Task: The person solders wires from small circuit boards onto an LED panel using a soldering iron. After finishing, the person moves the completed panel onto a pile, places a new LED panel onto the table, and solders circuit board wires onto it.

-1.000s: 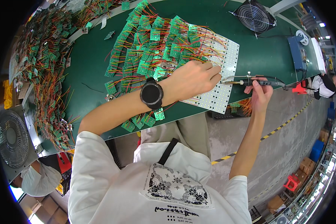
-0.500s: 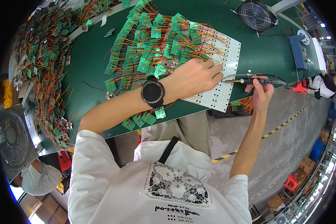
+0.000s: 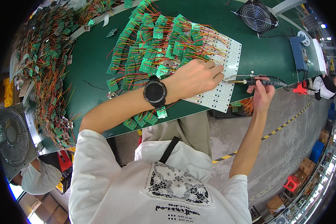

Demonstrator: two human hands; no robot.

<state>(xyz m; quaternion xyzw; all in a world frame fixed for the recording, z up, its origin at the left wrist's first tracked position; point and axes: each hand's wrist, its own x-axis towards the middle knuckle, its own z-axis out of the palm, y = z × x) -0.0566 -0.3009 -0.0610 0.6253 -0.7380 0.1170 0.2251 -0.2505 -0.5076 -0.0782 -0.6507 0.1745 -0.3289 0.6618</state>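
My right hand [image 3: 262, 90] is closed round the handle of a soldering iron [image 3: 267, 81], at the front edge of the green table. The iron points left, and its tip is close to the fingers of my left hand [image 3: 202, 76]. That hand has its fingers curled together over a white perforated board [image 3: 224, 91], and what they pinch is hidden. Rows of small green circuit boards [image 3: 147, 59] with red and yellow wires lie across the left part of the white board and beside it. Several more circuit boards [image 3: 150, 118] stick out at the front edge, below my left forearm.
A large heap of wired circuit boards [image 3: 44, 63] covers the left side. A black fan [image 3: 254, 15] stands at the back right, near a blue box with a solder reel [image 3: 299, 48]. Below the table edge is a black crate [image 3: 227, 113]. Another person [image 3: 41, 176] sits at lower left.
My hands and the soldering iron hold nearly the same place. The whole view has shifted very slightly.
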